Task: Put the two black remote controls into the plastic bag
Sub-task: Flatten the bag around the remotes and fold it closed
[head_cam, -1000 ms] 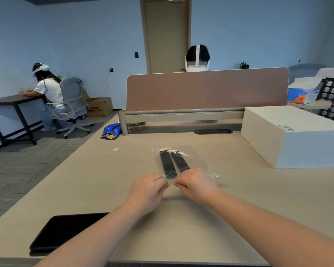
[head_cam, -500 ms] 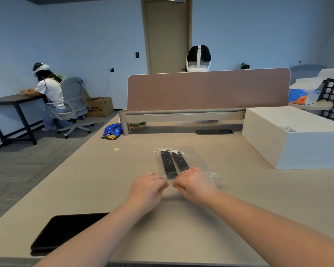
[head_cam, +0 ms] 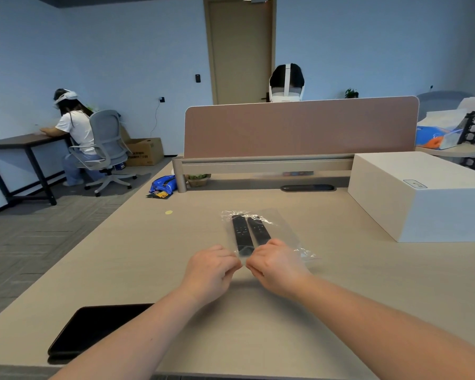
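Head view: everything below is read off the one forward-and-down shot, going left to right.
Tablet point(head_cam: 93, 327): a dark slab is seen lying flat at the near left edge of the desk point(head_cam: 154, 256), well apart from the action, so it looks parked and not part of the job.
Left hand point(head_cam: 210, 271): it's curled with thumb and fingers pinched together at the bag's near edge, just left of the mouth; probably the plastic lip is being held, though the film is too clear for that to be made out for sure.
Left remote point(head_cam: 241, 235): it's laid lengthwise, pointing away, fully under the plastic.
Right remote point(head_cam: 259, 231): it's tucked touching alongside the first, with its near end hidden behind the right knuckles.
Plastic bag point(head_cam: 281, 231): a clear pouch is seen flat on the desk, both black remotes inside it, with spare empty film off to the right.
Right hand point(head_cam: 276, 266): it's pinched shut the same way at the mouth, mirroring the other, likely so the opening can be pressed closed or flattened.
White box point(head_cam: 422, 196): it's closed on the far right, so the contents can't be told.
Progress: the loading looks basically done, only the mouth is left to be dealt with.
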Motion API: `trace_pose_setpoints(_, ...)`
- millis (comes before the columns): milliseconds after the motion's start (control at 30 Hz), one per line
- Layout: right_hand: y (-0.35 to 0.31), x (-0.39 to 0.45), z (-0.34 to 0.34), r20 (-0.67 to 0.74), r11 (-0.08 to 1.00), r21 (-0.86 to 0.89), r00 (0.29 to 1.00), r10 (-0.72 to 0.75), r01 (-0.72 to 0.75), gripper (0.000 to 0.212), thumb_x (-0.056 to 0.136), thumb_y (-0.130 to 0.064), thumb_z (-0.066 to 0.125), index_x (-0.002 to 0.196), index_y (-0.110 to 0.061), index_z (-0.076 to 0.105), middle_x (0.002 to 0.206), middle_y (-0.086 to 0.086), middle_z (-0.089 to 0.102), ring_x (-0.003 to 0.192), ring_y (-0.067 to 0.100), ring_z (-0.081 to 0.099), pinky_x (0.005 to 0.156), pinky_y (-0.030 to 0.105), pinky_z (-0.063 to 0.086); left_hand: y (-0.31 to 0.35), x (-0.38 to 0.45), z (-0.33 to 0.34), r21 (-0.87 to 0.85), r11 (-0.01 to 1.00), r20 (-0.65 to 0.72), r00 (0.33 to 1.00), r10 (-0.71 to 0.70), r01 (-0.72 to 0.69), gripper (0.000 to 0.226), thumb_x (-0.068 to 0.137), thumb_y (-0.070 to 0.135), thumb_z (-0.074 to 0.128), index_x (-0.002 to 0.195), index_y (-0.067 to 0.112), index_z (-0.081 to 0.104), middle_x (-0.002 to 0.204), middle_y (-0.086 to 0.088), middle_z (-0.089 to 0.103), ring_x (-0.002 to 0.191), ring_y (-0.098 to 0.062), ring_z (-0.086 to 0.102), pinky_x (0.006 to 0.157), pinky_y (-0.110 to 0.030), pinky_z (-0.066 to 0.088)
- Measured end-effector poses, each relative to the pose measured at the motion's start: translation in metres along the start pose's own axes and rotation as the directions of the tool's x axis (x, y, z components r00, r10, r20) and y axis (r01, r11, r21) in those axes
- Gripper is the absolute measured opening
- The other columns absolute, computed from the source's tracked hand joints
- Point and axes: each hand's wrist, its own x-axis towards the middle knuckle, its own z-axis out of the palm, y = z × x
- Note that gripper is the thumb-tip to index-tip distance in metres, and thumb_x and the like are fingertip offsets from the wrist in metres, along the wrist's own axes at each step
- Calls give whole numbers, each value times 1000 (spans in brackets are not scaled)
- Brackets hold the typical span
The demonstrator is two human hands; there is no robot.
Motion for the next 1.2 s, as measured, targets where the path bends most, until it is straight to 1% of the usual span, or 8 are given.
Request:
trace_pose_setpoints(267, 15, -7, 3, 90, 991, -127, 995, -29, 41, 17, 62, -15, 69, 53, -20, 56, 49, -4, 64, 57, 15, 62, 57, 23, 47, -1, 5, 0, 44, 999, 57, 998, 30, -32, 27, 78, 30, 46, 63, 24, 68, 59, 12, 67, 59, -14, 63, 44, -15, 46)
trace_pose_setpoints(400, 33, -24, -6, 126, 987, -158, 992, 18, 2, 18, 58, -13, 70, 49, -19, 55, 47, -3, 63, 53, 16, 62, 57, 22, 48, -5, 1, -4, 51, 999, 51, 999, 9, -11, 29, 79, 30, 45, 63, 25, 68, 59, 13, 67, 60, -14, 63, 44, -15, 47)
trace_pose_setpoints(633, 53, -57, -11, 220, 963, -257, 965, 140, -81, 22, 58, -12, 72, 50, -19, 52, 46, -5, 61, 56, 15, 64, 63, 27, 40, 1, 4, -1, 65, 997, 62, 997, 35, -39, 33, 81, 31, 43, 62, 24, 68, 58, 12, 66, 60, -16, 63, 44, -19, 49)
trace_pose_setpoints(733, 58, -66, -16, 234, 962, -239, 953, 191, -134, 30, 50, -9, 78, 49, -18, 49, 42, -4, 54, 48, 18, 58, 54, 24, 46, 0, 3, 1, 76, 996, 72, 997, 33, -38, 33, 82, 32, 43, 61, 23, 67, 58, 11, 66, 59, -16, 62, 43, -21, 49)
trace_pose_setpoints(867, 61, -77, -21, 326, 951, -256, 910, 256, -176, 36, 32, -8, 81, 53, -20, 54, 42, -5, 54, 40, 16, 54, 44, 19, 32, 1, -1, 0, 81, 996, 82, 996, 15, -22, 34, 81, 35, 43, 60, 24, 68, 58, 13, 66, 59, -13, 62, 42, -17, 48)
trace_pose_setpoints(933, 61, -82, -20, 339, 946, -255, 898, 281, -199, 41, 25, -8, 82, 53, -21, 55, 41, -6, 55, 37, 15, 54, 39, 16, 33, 4, -3, 2, 86, 996, 90, 996, 24, -31, 35, 80, 36, 42, 59, 24, 67, 57, 14, 66, 59, -11, 62, 42, -15, 46)
trace_pose_setpoints(1033, 57, -87, -19, 324, 944, -261, 903, 281, -201, 42, 23, -9, 83, 52, -19, 56, 41, -6, 55, 36, 16, 53, 35, 15, 38, 5, -4, 5, 78, 996, 106, 994, 28, -36, 35, 80, 37, 42, 60, 24, 67, 57, 13, 66, 60, -12, 63, 42, -15, 47)
trace_pose_setpoints(1200, 66, -94, -19, 293, 946, -261, 918, 266, -191, 37, 30, -8, 80, 57, -22, 59, 46, -8, 60, 44, 13, 60, 42, 14, 42, 3, -6, 3, 110, 993, 114, 993, 19, -31, 35, 79, 40, 41, 59, 26, 67, 56, 16, 65, 60, -8, 63, 41, -13, 45)
